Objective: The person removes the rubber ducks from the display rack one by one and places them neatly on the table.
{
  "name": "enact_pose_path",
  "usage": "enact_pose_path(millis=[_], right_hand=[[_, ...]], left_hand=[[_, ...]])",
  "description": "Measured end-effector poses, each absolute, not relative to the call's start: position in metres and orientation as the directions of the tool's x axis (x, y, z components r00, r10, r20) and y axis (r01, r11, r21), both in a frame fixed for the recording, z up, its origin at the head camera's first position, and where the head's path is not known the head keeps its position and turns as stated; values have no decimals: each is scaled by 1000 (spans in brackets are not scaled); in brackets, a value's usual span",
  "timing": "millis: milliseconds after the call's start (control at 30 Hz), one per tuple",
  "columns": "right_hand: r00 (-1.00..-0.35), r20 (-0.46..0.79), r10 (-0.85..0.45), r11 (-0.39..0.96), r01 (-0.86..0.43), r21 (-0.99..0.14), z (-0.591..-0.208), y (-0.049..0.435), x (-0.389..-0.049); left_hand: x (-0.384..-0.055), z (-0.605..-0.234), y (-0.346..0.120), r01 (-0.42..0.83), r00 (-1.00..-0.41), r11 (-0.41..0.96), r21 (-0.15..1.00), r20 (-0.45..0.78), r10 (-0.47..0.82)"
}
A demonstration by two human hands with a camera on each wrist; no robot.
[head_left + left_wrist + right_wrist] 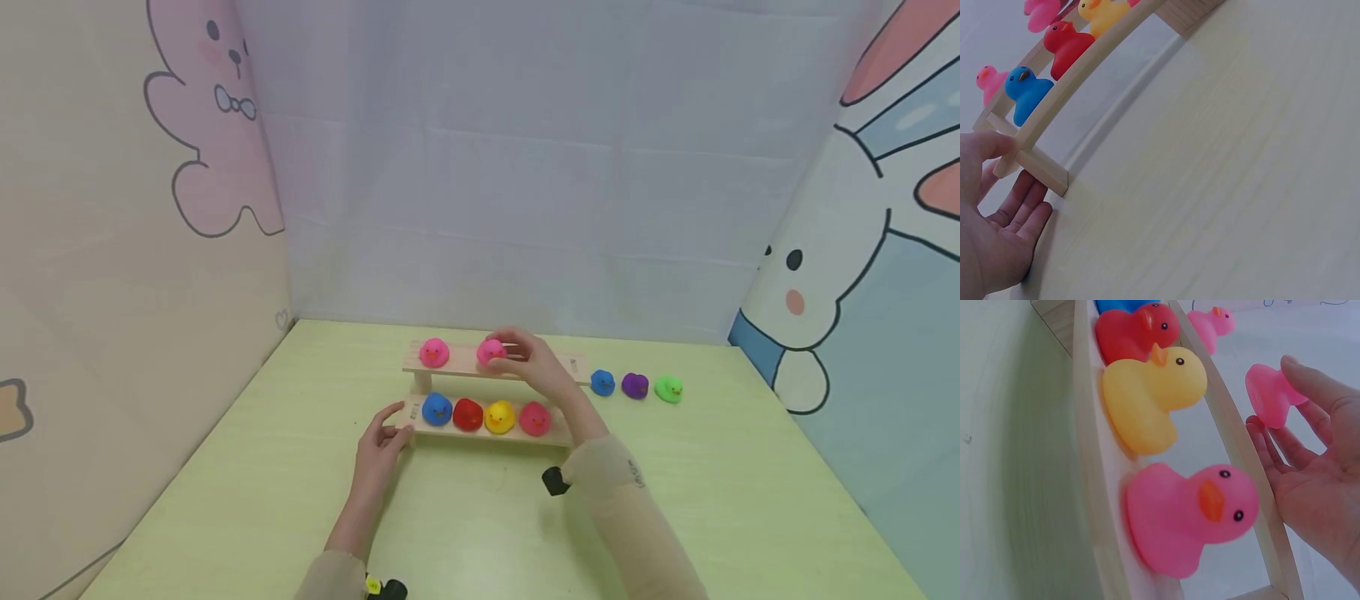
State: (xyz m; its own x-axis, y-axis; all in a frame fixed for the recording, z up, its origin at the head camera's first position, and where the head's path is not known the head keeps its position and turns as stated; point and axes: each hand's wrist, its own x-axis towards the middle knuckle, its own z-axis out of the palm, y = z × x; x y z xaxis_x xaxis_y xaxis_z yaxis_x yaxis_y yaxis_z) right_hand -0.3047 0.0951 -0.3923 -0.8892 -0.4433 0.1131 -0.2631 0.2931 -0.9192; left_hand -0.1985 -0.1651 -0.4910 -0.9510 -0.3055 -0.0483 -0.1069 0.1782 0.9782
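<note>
My right hand pinches a pink rubber duck between thumb and fingers at the upper tier of a two-tier wooden rack. The right wrist view shows this duck side-on; whether it touches the board is unclear. My left hand grips the rack's left end, thumb on the lower board and fingers below, by the support block. Another pink duck sits at the upper tier's left. Along the lower tier stand blue, red, yellow and deep pink ducks.
Right of the rack, a blue duck, a purple duck and a green duck stand in a row on the pale table. A white curtain hangs behind, with cartoon-printed sheets at both sides.
</note>
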Motion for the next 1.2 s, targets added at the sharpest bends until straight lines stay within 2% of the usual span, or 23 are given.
enact_pose_path(millis=[233, 333, 633, 933, 1200], right_hand=[[-887, 118, -446, 295, -270, -917, -394, 120, -303], [-890, 132, -436, 282, -274, -920, -394, 129, -301], [-915, 139, -379, 284, -258, -923, -394, 153, -297], [-933, 156, -323, 280, -252, -926, -396, 173, -287], [-946, 220, -238, 243, -277, -930, -404, 190, -274]], left_hand=[[-185, -462, -159, -107, -957, 170, 980, -55, -285], [-184, -462, -159, -110, -957, 165, 980, -59, -284], [-198, -493, -165, -96, -950, 183, 978, -35, -310], [-198, -493, -163, -103, -943, 180, 978, -39, -330], [-199, -493, -163, -104, -941, 171, 980, -42, -336]])
